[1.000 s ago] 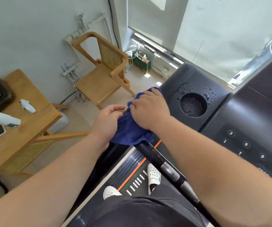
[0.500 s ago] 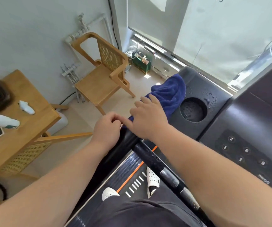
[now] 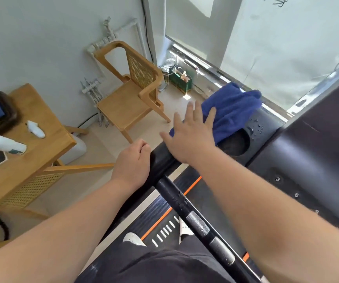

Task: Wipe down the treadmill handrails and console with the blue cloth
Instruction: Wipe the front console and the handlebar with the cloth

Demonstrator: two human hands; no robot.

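The right hand's fingers [image 3: 196, 112] are straight and spread wide, their tips lying on the near edge of the blue cloth [image 3: 234, 111], with the right hand [image 3: 191, 139] flat over the padded black handrail [image 3: 163, 158]. The left hand [image 3: 132, 160] is curled into a fist against the rail's outer side, and nothing shows inside it. The cloth lies bunched on the console's [image 3: 311, 156] left corner, one fold sagging over the rim of the cup holder [image 3: 238, 146], beside a few water drops [image 3: 256, 125]. It looks like soft, light terry that will crumple and slide rather than keep a shape. Judging by that, a flat palm pressed on the middle of the bunch suits the broad console, while fingers wrapped through the cloth round the rail suit the handrail better.
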